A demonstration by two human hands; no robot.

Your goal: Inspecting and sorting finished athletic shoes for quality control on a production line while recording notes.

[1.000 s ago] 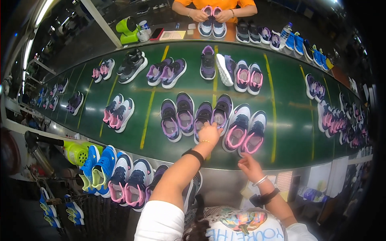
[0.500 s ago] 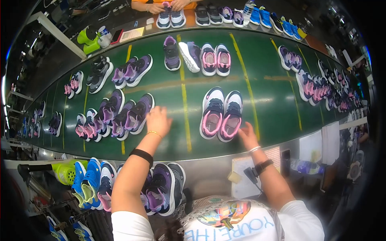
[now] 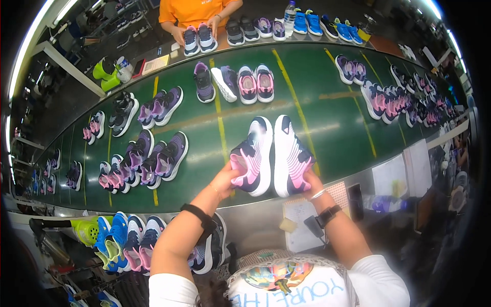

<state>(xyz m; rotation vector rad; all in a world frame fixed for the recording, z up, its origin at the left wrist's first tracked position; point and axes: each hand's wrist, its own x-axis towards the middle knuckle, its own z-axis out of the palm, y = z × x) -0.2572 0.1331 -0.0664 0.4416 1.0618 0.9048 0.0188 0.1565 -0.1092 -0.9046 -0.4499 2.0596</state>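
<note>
- White, navy and pink, the left shoe [image 3: 255,153] and the right shoe [image 3: 293,153] appear held just above the green belt [image 3: 335,140], soles turned inward with a narrow gap between.
- The left hand [image 3: 223,182] is clasped on the left shoe's heel, the right hand [image 3: 313,184] on the right shoe's; the two hands are apart.
- Done, by the look of it: both shoes picked up and tipped over. Left: they are not yet set down.
- Dark purple-lined shoes [image 3: 173,156] stand unheld to the left, a pink-lined pair [image 3: 264,94] beyond; whether these have been handled, I cannot tell.
- Across the belt, a co-worker [image 3: 192,11] holds another pair [image 3: 206,41].
</note>
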